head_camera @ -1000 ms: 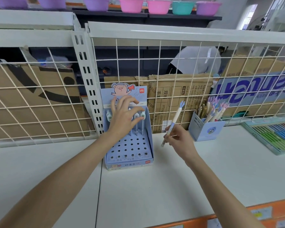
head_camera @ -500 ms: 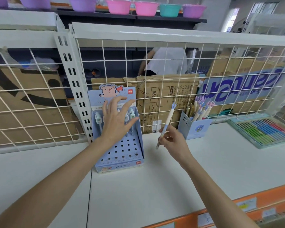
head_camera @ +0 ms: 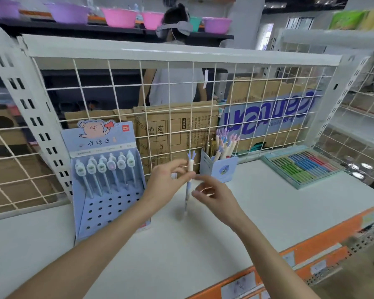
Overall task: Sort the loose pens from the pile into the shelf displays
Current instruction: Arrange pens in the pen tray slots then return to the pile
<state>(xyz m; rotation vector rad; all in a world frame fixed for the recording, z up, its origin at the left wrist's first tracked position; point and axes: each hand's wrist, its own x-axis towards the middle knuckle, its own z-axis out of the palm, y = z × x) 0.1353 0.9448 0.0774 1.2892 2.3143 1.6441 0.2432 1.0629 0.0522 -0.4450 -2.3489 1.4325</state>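
Head view: pen [head_camera: 190, 169] is held near-upright, pinched at its upper end by left hand [head_camera: 166, 182], right hand [head_camera: 212, 196] loosely uncurled just beside it, cup display [head_camera: 219, 167] just beyond both, right hand nearer.

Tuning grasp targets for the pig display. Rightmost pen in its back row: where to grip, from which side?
Grip the rightmost pen at its bulbous white cap, coming from above and in front. The barrel slants back into the pig display, neighbours crowd its left, and the backing card blocks the rear. The cap stands proud and exposed, so pinching front-to-back and lifting along the barrel's tilt looks best.
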